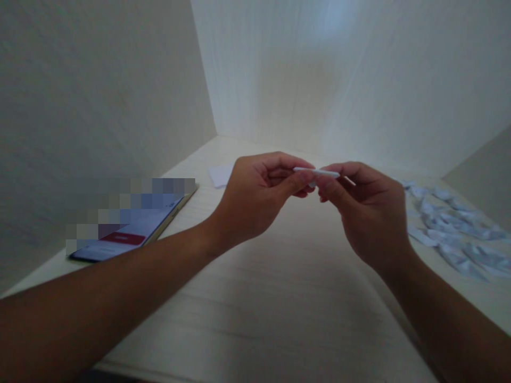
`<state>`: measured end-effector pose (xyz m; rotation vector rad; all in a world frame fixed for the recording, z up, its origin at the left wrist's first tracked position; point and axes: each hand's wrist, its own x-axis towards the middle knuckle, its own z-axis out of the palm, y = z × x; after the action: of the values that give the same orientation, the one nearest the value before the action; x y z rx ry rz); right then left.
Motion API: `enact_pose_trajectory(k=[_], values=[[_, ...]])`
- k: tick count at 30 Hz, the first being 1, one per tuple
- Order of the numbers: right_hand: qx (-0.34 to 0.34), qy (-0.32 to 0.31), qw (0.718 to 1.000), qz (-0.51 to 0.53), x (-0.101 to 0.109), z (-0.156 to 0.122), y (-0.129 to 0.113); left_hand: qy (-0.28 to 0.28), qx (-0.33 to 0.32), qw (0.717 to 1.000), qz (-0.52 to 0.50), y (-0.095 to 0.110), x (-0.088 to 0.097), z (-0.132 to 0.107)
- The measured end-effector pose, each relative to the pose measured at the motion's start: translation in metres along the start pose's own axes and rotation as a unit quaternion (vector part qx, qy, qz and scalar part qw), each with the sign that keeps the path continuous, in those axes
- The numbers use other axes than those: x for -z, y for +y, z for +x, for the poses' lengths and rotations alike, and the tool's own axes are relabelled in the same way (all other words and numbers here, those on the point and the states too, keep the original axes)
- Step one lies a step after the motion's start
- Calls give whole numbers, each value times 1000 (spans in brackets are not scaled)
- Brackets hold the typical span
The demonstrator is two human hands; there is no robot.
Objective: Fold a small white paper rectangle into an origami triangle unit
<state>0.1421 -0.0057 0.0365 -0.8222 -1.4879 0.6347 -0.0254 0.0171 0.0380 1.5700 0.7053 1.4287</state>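
Observation:
Between my two hands, above the middle of the table, is a small piece of folded white paper [316,172], seen nearly edge-on as a thin strip. My left hand [265,194] pinches its left part between thumb and fingers. At the other end, my right hand [363,205] grips it the same way, thumb below and index finger above. The fingertips of both hands almost meet. A bit of white shows under the strip between the thumbs; its shape is hard to make out.
Many folded white paper pieces [459,223] lie in a loose pile at the right. Behind my left wrist lies flat white paper [220,175]. A phone or tablet [131,229] with a lit, partly blurred screen leans at the left. Pale walls [287,80] enclose the pale table [279,298].

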Motion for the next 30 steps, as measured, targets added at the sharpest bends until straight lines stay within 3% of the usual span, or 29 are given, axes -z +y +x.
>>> enact_pose_trajectory(k=[13,22,30], values=[[3,15,1000,-20,1,2,0,-15,-6,1000,4,-2,3,1],[-65,-17,994,88,5,0,9,-4,-35,999,3,-3,2,1],[39,-24,996,-77,5,-1,1,-4,-49,997,63,-2,3,-2]])
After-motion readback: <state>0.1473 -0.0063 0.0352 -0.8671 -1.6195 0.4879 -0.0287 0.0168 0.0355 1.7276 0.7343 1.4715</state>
